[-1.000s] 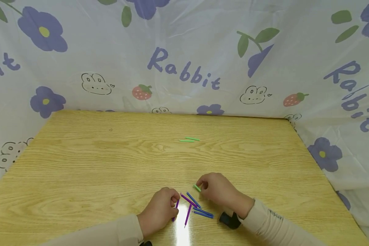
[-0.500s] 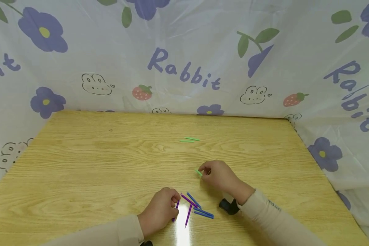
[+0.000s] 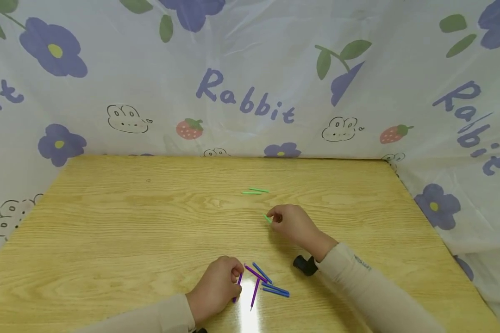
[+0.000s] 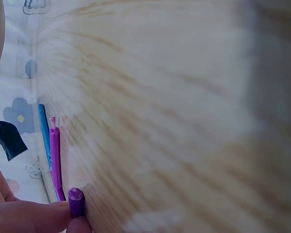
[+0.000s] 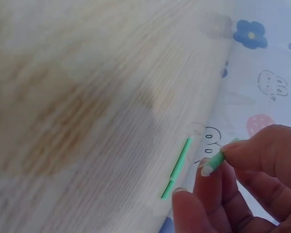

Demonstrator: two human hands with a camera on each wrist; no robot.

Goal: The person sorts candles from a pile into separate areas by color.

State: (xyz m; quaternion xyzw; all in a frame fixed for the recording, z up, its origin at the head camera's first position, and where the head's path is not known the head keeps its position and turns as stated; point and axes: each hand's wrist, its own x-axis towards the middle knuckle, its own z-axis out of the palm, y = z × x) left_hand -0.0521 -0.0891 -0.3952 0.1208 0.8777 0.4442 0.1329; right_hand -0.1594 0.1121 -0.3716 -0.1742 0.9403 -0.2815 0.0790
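Note:
My right hand [image 3: 296, 226] pinches a thin green candle [image 5: 216, 161] between thumb and fingertips, above the middle of the table. Part of that candle is hidden by the fingers. Two more green candles [image 3: 252, 193] lie close together farther back. My left hand [image 3: 216, 286] is low near the front, thumb and finger pinching a purple candle [image 4: 76, 201] by its end. Just right of it lies a loose group: a purple candle [image 3: 255, 295], another purple candle [image 3: 253, 272] against a blue candle [image 3: 261, 272], and two blue candles [image 3: 276, 291] side by side.
The wooden table [image 3: 150, 222] reaches back to a hanging white sheet [image 3: 233, 51] printed with flowers, rabbits and strawberries. More sheet hangs at both sides. A black device [image 3: 304, 265] sits at my right wrist. Bright glare [image 3: 248, 319] falls near the front.
My right hand has moved away from the loose group toward the back, carrying the green candle. My left hand keeps its place on the purple candle. The head view has shifted slightly.

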